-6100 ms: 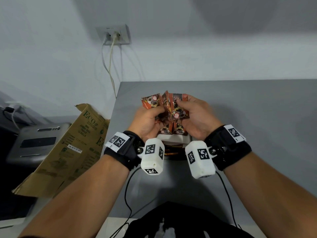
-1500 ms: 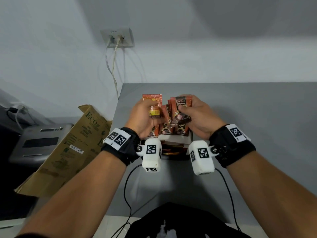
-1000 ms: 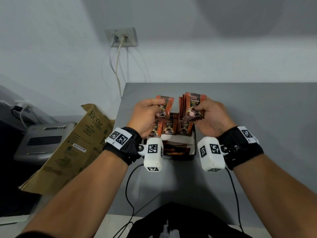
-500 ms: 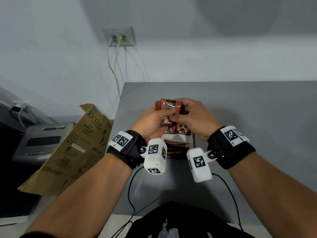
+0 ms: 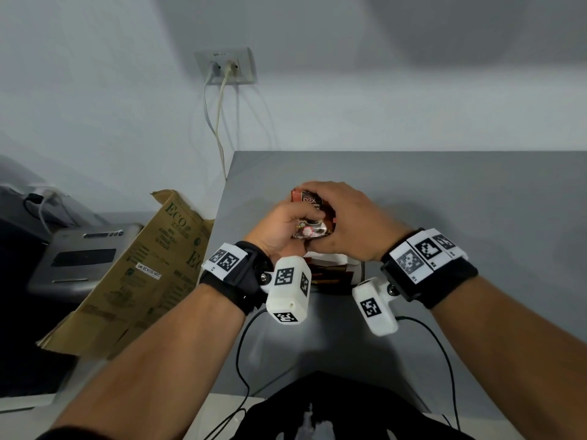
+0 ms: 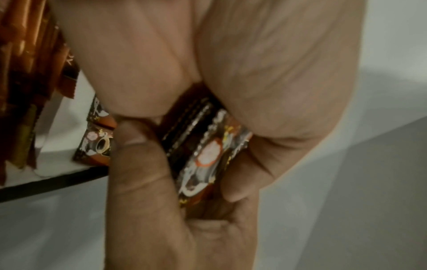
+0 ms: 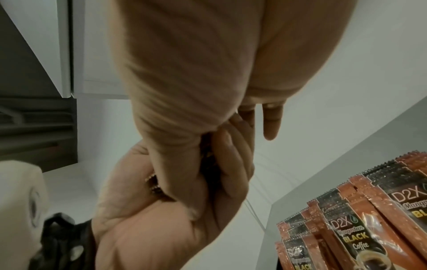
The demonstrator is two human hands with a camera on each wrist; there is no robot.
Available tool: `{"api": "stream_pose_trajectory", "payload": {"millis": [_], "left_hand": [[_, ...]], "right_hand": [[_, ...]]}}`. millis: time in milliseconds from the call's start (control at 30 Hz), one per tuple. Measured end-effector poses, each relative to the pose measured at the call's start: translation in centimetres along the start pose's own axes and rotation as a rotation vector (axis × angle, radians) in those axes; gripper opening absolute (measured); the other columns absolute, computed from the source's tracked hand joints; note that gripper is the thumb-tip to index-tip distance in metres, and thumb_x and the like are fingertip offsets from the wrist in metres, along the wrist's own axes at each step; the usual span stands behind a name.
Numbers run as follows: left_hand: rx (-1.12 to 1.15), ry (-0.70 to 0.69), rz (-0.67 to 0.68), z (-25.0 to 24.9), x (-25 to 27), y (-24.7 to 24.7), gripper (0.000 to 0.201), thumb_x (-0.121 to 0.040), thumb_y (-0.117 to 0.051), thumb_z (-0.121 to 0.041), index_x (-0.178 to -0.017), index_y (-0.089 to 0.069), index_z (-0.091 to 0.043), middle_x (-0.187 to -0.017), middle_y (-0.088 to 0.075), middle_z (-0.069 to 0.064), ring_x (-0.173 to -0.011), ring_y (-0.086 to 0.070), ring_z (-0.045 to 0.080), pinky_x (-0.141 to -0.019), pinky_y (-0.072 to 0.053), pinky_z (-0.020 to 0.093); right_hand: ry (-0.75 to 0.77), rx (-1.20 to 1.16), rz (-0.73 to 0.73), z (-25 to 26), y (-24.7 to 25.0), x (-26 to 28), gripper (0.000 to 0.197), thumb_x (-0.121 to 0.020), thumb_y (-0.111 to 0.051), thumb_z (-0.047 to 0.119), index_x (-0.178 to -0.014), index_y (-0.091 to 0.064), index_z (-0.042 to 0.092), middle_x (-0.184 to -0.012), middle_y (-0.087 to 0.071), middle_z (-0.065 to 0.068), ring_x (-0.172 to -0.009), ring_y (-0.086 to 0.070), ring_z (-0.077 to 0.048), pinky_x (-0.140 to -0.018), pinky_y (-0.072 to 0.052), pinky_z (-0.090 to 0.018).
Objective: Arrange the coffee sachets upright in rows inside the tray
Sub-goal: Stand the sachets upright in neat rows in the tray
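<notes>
A bundle of brown and black coffee sachets (image 5: 313, 214) hangs just above the tray (image 5: 355, 271), gripped by both hands at once. My left hand (image 5: 290, 222) curls round its left side. My right hand (image 5: 336, 214) wraps over its top and right side. In the left wrist view the stacked sachets (image 6: 208, 151) are squeezed between my left fingers and the right thumb. More sachets (image 7: 369, 228) stand upright in a row in the tray, seen in the right wrist view. The white tray floor (image 6: 57, 131) shows beside them. Most of the tray is hidden by my hands.
The grey table (image 5: 444, 201) ends at its left edge (image 5: 222, 211). Past that edge a cardboard box (image 5: 143, 271) leans by a grey machine (image 5: 85, 258). A wall socket (image 5: 225, 66) drops cables behind the table. Black wrist cables (image 5: 247, 344) trail over the near tabletop.
A second ago my hands were apart, the left with one sachet, the right with a bunch. They have come together, and the right hand now covers one joined bundle.
</notes>
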State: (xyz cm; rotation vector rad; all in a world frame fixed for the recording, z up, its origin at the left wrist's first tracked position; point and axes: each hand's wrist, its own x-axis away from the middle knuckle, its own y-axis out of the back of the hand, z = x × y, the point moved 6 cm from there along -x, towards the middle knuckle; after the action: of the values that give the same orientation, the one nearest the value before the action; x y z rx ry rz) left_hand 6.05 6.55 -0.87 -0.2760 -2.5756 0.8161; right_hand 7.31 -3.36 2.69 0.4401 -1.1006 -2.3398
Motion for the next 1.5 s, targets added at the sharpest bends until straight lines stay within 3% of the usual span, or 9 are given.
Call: {"api": "stream_pose_trajectory", "payload": {"millis": [200,333,433,533,733,867,1000,1200,1500], "left_hand": [[0.056,-0.005,0.006,0.0,0.0,0.1,0.033,-0.08,-0.042,-0.003,-0.076,-0.074,-0.004,-0.078,-0.069,0.013,-0.072,-0.066,0.023,-0.071,-0.053,0.033],[-0.024,-0.042,-0.046,-0.4,-0.1,0.4,0.036,-0.075,-0.051,0.007,-0.109,-0.062,0.0,-0.09,-0.07,0.018,-0.078,-0.07,0.027,-0.067,-0.059,0.034],[-0.084,-0.097,-0.07,-0.8,-0.4,1.1,0.069,-0.073,-0.06,0.011,-0.139,-0.048,-0.006,-0.112,-0.065,0.025,-0.093,-0.067,0.035,-0.074,-0.059,0.045],[-0.166,-0.146,-0.122,-1.1,-0.7,1.7,0.08,-0.069,-0.064,0.022,-0.142,-0.041,-0.001,-0.1,-0.064,0.022,-0.083,-0.068,0.028,-0.069,-0.059,0.04],[-0.321,-0.204,-0.183,-1.3,-0.7,2.1,0.066,-0.075,-0.07,0.02,-0.132,-0.047,-0.003,-0.092,-0.066,0.012,-0.073,-0.067,0.017,-0.068,-0.058,0.031],[-0.334,-0.193,-0.364,-1.9,-0.7,4.1,0.045,-0.086,-0.073,-0.004,-0.124,-0.052,-0.013,-0.097,-0.065,0.008,-0.07,-0.062,0.016,-0.06,-0.051,0.03],[-0.359,-0.157,-0.445,-2.1,-0.7,6.4,0.031,-0.09,-0.068,-0.01,-0.115,-0.055,-0.02,-0.083,-0.062,0.003,-0.063,-0.058,0.013,-0.06,-0.048,0.03],[-0.429,-0.111,-0.426,-1.7,-0.7,6.7,0.023,-0.091,-0.067,-0.01,-0.11,-0.057,-0.018,-0.083,-0.063,0.004,-0.065,-0.061,0.013,-0.061,-0.05,0.03],[-0.487,-0.075,-0.399,-1.6,-0.6,6.1,0.02,-0.092,-0.066,-0.011,-0.11,-0.057,-0.015,-0.086,-0.062,0.008,-0.07,-0.06,0.016,-0.061,-0.047,0.032]], "right_hand": [[-0.037,-0.046,-0.033,0.3,0.3,0.0,0.084,-0.068,-0.085,0.033,-0.143,-0.047,0.029,-0.123,-0.056,0.012,-0.111,-0.046,-0.008,-0.096,-0.039,-0.025],[-0.108,-0.174,-0.018,-0.2,0.4,0.2,0.095,-0.068,-0.085,0.044,-0.149,-0.039,0.031,-0.14,-0.048,0.014,-0.127,-0.045,-0.006,-0.108,-0.036,-0.027],[-0.16,-0.302,-0.148,-0.8,1.7,-0.1,0.059,-0.08,-0.07,0.041,-0.137,-0.054,0.034,-0.127,-0.056,0.012,-0.113,-0.057,-0.008,-0.097,-0.048,-0.029],[-0.21,-0.326,-0.199,-1.7,2.4,-0.5,0.03,-0.086,-0.068,0.022,-0.113,-0.068,0.035,-0.101,-0.067,0.013,-0.083,-0.066,-0.002,-0.075,-0.049,-0.019],[-0.242,-0.302,-0.202,-2.8,2.8,-0.9,0.016,-0.082,-0.076,0.012,-0.092,-0.076,0.025,-0.079,-0.072,0.006,-0.069,-0.067,-0.005,-0.072,-0.056,-0.024],[-0.289,-0.211,-0.235,-4.9,4.1,-0.7,0.011,-0.084,-0.074,0.014,-0.082,-0.074,0.024,-0.077,-0.073,0.009,-0.075,-0.069,-0.009,-0.072,-0.053,-0.022],[-0.373,0.079,-0.126,-8.4,2.3,-0.5,0.015,-0.086,-0.067,0.012,-0.087,-0.073,0.025,-0.087,-0.07,0.008,-0.076,-0.062,-0.005,-0.062,-0.041,-0.011],[-0.446,0.195,0.04,-11.3,-1.3,-0.3,0.017,-0.087,-0.063,0.008,-0.089,-0.071,0.023,-0.101,-0.071,-0.003,-0.093,-0.066,-0.023,-0.084,-0.055,-0.035],[-0.483,0.189,0.038,-12.3,-2.1,-0.3,0.023,-0.091,-0.055,0.007,-0.096,-0.073,0.02,-0.103,-0.072,-0.004,-0.091,-0.067,-0.023,-0.083,-0.056,-0.033]]}}
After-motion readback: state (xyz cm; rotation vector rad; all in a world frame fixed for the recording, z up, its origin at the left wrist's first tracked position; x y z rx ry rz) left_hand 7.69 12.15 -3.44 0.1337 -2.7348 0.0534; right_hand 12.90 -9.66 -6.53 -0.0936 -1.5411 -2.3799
